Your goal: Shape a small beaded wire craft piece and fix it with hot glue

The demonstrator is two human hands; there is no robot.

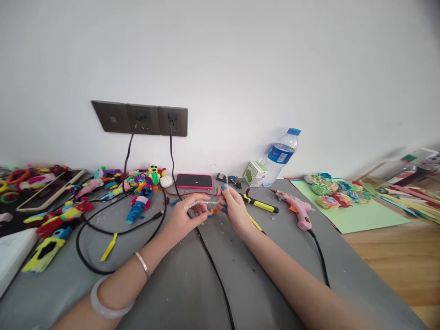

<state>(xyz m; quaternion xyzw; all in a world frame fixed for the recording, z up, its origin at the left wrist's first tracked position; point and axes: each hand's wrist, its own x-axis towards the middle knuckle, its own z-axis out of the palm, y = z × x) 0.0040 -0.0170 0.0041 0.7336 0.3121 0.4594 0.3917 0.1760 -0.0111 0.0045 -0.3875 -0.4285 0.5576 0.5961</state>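
A thin silvery, glittery stem point(201, 202) runs between my two hands above the grey table point(185, 284). One end of it rises past my right fingers toward the wall. My right hand point(233, 206) pinches the stem between thumb and fingertips. My left hand point(189, 215) lies at the stem's other part, thumb and fingers closed round it. A small orange piece point(215, 210) shows between the fingertips; which hand bears it I cannot tell. Just beyond my right hand lie yellow-and-black pliers point(261, 203).
A pink glue gun point(299, 211) lies at the right, beside crumpled paper flowers point(332, 192) on green paper. A water bottle point(280, 158) leans on the wall near a small box point(254, 174). Fuzzy figures point(139, 204), black cables point(209, 256) and a pink-edged phone point(194, 181) lie around.
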